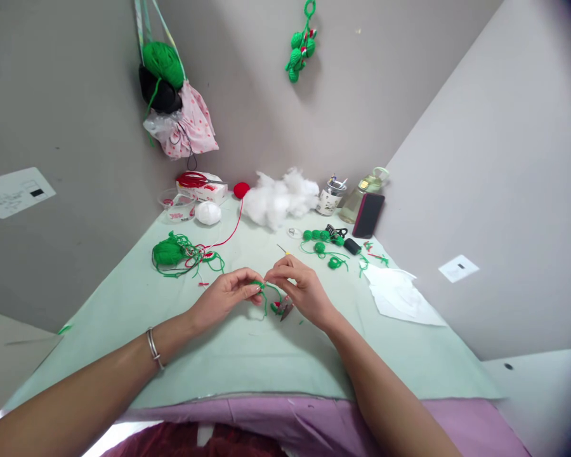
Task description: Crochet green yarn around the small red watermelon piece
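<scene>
My left hand [235, 289] pinches a small green crochet piece [257, 284] between thumb and fingertips, above the middle of the table. Close against it, my right hand [299, 289] is closed, its fingertips touching the edge of the work. From behind the right hand's knuckles sticks a thin crochet hook [282, 249] with a metal shaft and a yellow part; its grip is hidden by the hand. Green yarn [265, 304] trails down from the piece. Under the right hand lie scissors [286, 309], partly covered, beside a small red-and-green crochet piece [275, 308].
Left are a green yarn ball [169, 252], a white ball [208, 213] and red scissors [193, 179] on a box. White stuffing [280, 198] lies at the back. Right are green crochet balls [319, 247], a phone [368, 216], a bottle [361, 197] and white paper [400, 295].
</scene>
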### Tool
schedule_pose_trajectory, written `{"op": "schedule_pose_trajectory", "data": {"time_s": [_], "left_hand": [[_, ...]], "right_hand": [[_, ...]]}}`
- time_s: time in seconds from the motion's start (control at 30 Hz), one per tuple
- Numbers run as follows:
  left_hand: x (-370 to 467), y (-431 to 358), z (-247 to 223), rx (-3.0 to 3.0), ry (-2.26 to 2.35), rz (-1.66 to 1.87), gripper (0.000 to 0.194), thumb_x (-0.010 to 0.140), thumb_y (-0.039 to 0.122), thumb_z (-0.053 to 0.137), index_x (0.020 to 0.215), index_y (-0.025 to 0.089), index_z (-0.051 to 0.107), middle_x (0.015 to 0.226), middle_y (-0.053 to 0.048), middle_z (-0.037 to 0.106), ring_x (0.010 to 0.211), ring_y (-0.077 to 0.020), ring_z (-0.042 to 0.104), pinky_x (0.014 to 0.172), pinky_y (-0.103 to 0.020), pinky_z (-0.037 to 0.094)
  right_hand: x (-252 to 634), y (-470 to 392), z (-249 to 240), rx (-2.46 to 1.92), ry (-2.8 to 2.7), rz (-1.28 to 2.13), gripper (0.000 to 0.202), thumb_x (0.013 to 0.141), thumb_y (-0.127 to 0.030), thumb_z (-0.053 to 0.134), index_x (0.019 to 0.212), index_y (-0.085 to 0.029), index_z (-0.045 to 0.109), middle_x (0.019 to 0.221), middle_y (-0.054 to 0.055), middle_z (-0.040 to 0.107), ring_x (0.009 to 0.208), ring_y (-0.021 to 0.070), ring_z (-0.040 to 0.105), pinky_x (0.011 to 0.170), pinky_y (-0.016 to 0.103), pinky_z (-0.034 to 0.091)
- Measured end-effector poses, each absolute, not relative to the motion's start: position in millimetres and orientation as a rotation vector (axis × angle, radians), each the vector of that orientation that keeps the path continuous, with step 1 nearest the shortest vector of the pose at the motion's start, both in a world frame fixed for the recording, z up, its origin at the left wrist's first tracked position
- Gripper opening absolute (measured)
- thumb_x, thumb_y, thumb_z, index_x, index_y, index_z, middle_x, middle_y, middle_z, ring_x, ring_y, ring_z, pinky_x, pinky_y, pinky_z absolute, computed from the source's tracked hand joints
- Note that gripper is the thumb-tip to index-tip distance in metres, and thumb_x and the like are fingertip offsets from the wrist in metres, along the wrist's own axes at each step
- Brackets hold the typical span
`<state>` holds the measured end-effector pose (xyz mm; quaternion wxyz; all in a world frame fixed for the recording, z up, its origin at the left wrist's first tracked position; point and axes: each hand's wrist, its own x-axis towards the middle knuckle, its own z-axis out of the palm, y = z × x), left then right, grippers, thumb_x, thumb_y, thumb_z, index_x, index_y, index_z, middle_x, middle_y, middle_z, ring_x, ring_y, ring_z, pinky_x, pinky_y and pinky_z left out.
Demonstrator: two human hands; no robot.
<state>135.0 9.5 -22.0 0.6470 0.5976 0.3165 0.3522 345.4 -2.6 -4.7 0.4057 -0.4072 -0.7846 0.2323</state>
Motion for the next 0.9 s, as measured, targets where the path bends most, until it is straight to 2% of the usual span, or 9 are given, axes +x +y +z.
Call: {"op": "schedule_pose_trajectory", "data": {"time_s": [0.13, 0.27, 0.4, 0.5, 0.6, 0.7, 0.8, 0.9], "left_hand": [[136, 10, -23, 1.317, 0.727, 0.849, 0.022, 0.088, 0.040, 0.068, 0.095, 0.019, 0.064, 0.087, 0.000, 0.066, 0.080, -0.0165, 0.067, 0.081, -0.031, 0.052], [139, 10, -25, 1.293, 0.747, 0.901, 0.024, 0.086, 0.041, 0.069, 0.091, 0.019, 0.061, 0.087, 0.000, 0.063, 0.084, -0.0161, 0.065, 0.085, -0.032, 0.052], [140, 8, -25, 1.300, 0.777, 0.890, 0.027, 0.084, 0.043, 0.071, 0.087, 0.019, 0.059, 0.079, 0.002, 0.063, 0.076, -0.0157, 0.065, 0.078, -0.030, 0.050], [139, 7, -21, 1.322, 0.798, 0.875, 0.026, 0.084, 0.042, 0.071, 0.088, 0.019, 0.059, 0.070, 0.003, 0.065, 0.070, -0.0162, 0.064, 0.074, -0.030, 0.047], [138, 7, -17, 1.336, 0.825, 0.904, 0.025, 0.084, 0.041, 0.071, 0.088, 0.020, 0.058, 0.067, 0.002, 0.067, 0.069, -0.0167, 0.064, 0.074, -0.030, 0.045], [136, 8, -16, 1.328, 0.871, 0.951, 0.026, 0.084, 0.040, 0.072, 0.088, 0.020, 0.055, 0.067, 0.001, 0.069, 0.068, -0.0164, 0.064, 0.071, -0.029, 0.044], [136, 9, -15, 1.319, 0.906, 0.989, 0.028, 0.082, 0.041, 0.072, 0.087, 0.020, 0.054, 0.068, 0.001, 0.069, 0.068, -0.0172, 0.065, 0.068, -0.029, 0.044], [136, 8, -13, 1.326, 0.918, 1.014, 0.029, 0.080, 0.042, 0.073, 0.086, 0.020, 0.055, 0.067, 0.001, 0.068, 0.068, -0.0177, 0.065, 0.068, -0.029, 0.045]], "right_hand": [[336, -8, -8, -1.088, -1.979, 0.547, 0.021, 0.096, -0.016, 0.053, 0.103, -0.024, 0.071, 0.090, 0.004, 0.066, 0.078, 0.0154, 0.063, 0.070, 0.027, 0.050], [327, -15, -12, -1.040, -2.123, 0.388, 0.023, 0.100, -0.020, 0.048, 0.112, -0.025, 0.067, 0.103, 0.008, 0.070, 0.089, 0.0171, 0.067, 0.071, 0.027, 0.050], [325, -17, -16, -1.093, -2.212, 0.185, 0.024, 0.101, -0.021, 0.045, 0.099, -0.024, 0.069, 0.095, 0.007, 0.074, 0.077, 0.0150, 0.067, 0.055, 0.024, 0.042], [324, -19, -13, -1.084, -2.140, 0.153, 0.025, 0.100, -0.020, 0.047, 0.090, -0.024, 0.070, 0.092, 0.006, 0.076, 0.076, 0.0140, 0.069, 0.054, 0.023, 0.043], [323, -25, -2, -1.047, -1.884, 0.366, 0.018, 0.099, -0.028, 0.053, 0.089, -0.024, 0.068, 0.095, 0.006, 0.077, 0.072, 0.0140, 0.070, 0.060, 0.025, 0.050], [328, -26, 10, -1.011, -1.542, 0.838, 0.020, 0.099, -0.037, 0.054, 0.086, -0.022, 0.060, 0.082, 0.004, 0.075, 0.057, 0.0136, 0.067, 0.053, 0.026, 0.052], [342, -17, 18, -0.959, -1.359, 1.098, 0.026, 0.097, -0.044, 0.056, 0.083, -0.022, 0.054, 0.056, -0.003, 0.064, 0.043, 0.0105, 0.056, 0.045, 0.022, 0.045], [358, -6, 23, -0.947, -1.198, 1.098, 0.030, 0.092, -0.046, 0.063, 0.080, -0.021, 0.054, 0.045, -0.010, 0.044, 0.036, 0.0055, 0.033, 0.040, 0.018, 0.029]]}}
